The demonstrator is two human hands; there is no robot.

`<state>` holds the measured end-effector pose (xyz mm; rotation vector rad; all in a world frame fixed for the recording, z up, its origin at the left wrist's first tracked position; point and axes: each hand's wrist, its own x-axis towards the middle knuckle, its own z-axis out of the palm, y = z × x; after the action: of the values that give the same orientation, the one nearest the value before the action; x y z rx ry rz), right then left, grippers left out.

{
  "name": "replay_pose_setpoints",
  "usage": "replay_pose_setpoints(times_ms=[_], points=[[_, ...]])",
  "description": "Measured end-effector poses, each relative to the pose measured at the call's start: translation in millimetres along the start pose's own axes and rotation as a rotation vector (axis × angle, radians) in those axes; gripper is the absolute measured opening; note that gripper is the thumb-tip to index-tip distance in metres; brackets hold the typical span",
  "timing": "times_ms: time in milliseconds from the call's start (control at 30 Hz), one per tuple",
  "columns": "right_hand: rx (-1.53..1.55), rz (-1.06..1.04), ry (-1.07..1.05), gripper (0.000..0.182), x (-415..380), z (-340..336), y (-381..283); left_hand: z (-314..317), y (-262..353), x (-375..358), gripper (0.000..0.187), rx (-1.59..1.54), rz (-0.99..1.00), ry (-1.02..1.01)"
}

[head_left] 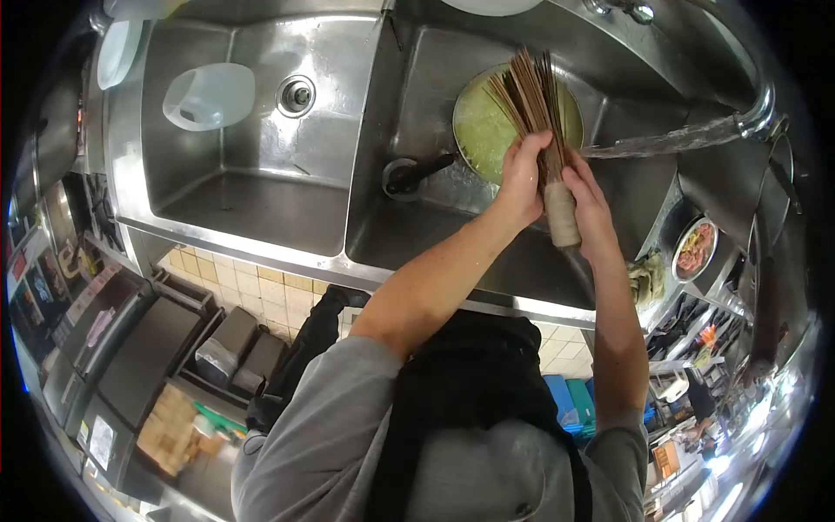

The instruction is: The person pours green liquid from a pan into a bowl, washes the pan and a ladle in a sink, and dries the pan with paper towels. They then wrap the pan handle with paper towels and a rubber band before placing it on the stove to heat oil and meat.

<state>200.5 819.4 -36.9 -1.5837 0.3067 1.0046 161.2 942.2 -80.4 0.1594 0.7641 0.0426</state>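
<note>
Both of my hands hold a bundle of thin brown sticks (537, 96), a whisk-like brush with a pale wrapped handle, over the right sink basin. My left hand (524, 174) wraps round the sticks from the left, thumb across them. On the other side my right hand (589, 202) grips just above the wrapped handle. Beneath the bristles sits a round pan (483, 117) with yellowish-green liquid; its dark handle (422, 172) points to the left. Water (665, 142) streams from a faucet (755, 122) at the right towards the pan.
The left basin (270, 165) holds a translucent plastic jug (210, 96) beside the drain. A bowl of pinkish food (695, 250) and a crumpled cloth (646, 280) lie right of the sink. A metal divider (365, 130) separates the basins.
</note>
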Motion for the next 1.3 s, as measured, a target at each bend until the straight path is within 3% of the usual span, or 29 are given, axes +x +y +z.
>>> replay_pose_setpoints(times_ms=[100,133,167,233,267,300,333,367,433,467,533,633,667,733,833,900,967,1033,1167,1233,1267,1300], points=[[0.117,-0.001,-0.056,0.059,-8,14,-12,-4,2,19,0.046,-0.084,-0.071,-0.021],[0.163,0.133,-0.112,0.061,-16,15,-16,3,4,15,0.061,-0.013,0.021,-0.035],[0.208,0.264,-0.165,0.062,-22,15,-17,0,8,16,0.061,-0.011,0.025,-0.035],[0.136,0.176,-0.194,0.066,-31,21,-5,-12,16,18,0.076,0.359,-0.085,0.089],[0.063,0.089,-0.218,0.069,-33,18,0,-30,29,14,0.088,0.824,0.054,0.122],[0.058,0.086,-0.204,0.069,-33,11,3,-34,56,0,0.087,1.180,0.012,0.194],[-0.141,0.050,-0.135,0.072,-30,7,6,-78,67,15,0.080,1.402,0.047,0.175],[-0.334,0.016,-0.067,0.074,-27,5,9,-111,71,19,0.064,1.539,0.129,0.354],[-0.439,-0.004,-0.057,0.075,-16,-7,15,-171,77,23,0.051,2.183,0.132,0.498],[-0.606,-0.017,-0.013,0.074,-10,-14,25,-186,82,25,0.051,2.185,0.140,0.486],[-0.775,-0.023,0.042,0.074,-7,-25,30,-195,88,25,0.050,2.526,-0.194,0.325],[-0.983,-0.180,0.067,0.072,-10,-34,31,-177,89,15,0.046,2.531,-0.349,0.232],[-1.058,-0.208,0.082,0.070,-9,-39,32,-167,92,8,0.046,2.534,-0.337,0.226],[-1.130,-0.221,0.102,0.068,-7,-51,46,-149,92,-23,0.043,2.241,-0.232,0.133],[-1.120,-0.319,0.201,0.065,15,-48,55,-101,91,-70,0.045,2.169,-0.130,0.089],[-1.162,-0.109,0.182,0.064,26,-10,42,-114,91,-74,0.048,2.170,-0.093,0.106],[-1.185,-0.133,0.141,0.064,13,5,38,-129,93,-81,0.052,2.165,-0.075,0.118],[-1.152,-0.125,-0.133,0.064,-23,8,35,-135,104,-83,0.057,2.135,-0.153,0.108],[-1.127,-0.250,-0.179,0.064,-34,-33,49,-138,126,-96,0.062,2.088,-0.228,0.077],[-1.211,-0.106,-0.018,0.065,22,-2,27,-147,129,-88,0.062,2.063,-0.230,0.099],[-1.161,-0.223,-0.059,0.067,33,26,26,-151,128,-88,0.062,2.063,-0.240,0.094],[-1.155,-0.211,-0.064,0.067,19,40,34,-153,129,-89,0.061,2.081,-0.227,0.113]])
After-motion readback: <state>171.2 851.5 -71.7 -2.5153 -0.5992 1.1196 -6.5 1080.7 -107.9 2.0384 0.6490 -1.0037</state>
